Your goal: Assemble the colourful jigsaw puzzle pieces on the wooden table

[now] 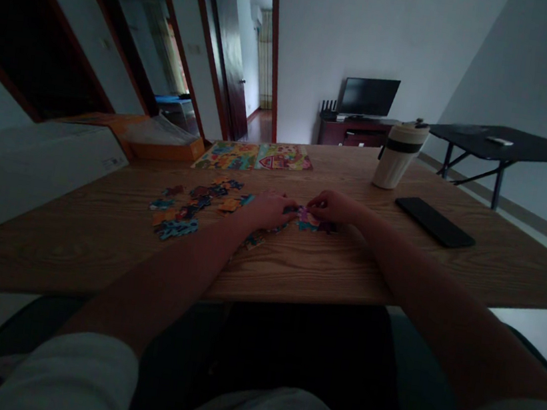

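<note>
Left hand [265,211] curled, fingers reaching toward a small group of jigsaw pieces [308,220] between the hands; grip cannot be told. Right hand [336,206] pinched on that group, just beside the left. Loose jigsaw pieces [185,205] lie left of the left hand on the wooden table [96,249]; two picture boards [254,157] lie beyond.
</note>
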`<control>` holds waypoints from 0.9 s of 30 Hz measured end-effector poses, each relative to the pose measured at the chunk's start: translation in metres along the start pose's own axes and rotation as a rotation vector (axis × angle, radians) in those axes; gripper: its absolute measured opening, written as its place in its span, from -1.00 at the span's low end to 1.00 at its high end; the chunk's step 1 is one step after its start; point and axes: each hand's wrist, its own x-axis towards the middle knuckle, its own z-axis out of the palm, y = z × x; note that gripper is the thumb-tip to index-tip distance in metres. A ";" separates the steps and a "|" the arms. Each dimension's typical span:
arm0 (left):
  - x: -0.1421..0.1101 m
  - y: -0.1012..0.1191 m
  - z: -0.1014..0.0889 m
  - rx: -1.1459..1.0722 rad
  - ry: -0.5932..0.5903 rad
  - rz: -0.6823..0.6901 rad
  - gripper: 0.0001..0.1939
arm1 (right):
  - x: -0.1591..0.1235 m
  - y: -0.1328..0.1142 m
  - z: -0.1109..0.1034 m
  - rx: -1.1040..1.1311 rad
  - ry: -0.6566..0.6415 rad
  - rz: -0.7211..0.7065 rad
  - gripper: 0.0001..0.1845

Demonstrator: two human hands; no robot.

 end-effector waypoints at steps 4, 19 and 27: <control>-0.001 0.002 -0.004 0.000 -0.034 0.007 -0.55 | -0.001 -0.002 0.000 0.027 -0.002 0.010 -0.66; -0.019 -0.023 -0.047 -0.064 -0.004 -0.084 -0.41 | -0.005 0.023 -0.015 0.013 0.155 0.135 -0.66; -0.070 -0.068 -0.110 -0.265 -0.226 -0.247 -0.35 | -0.006 0.023 -0.011 0.056 -0.053 0.093 -0.51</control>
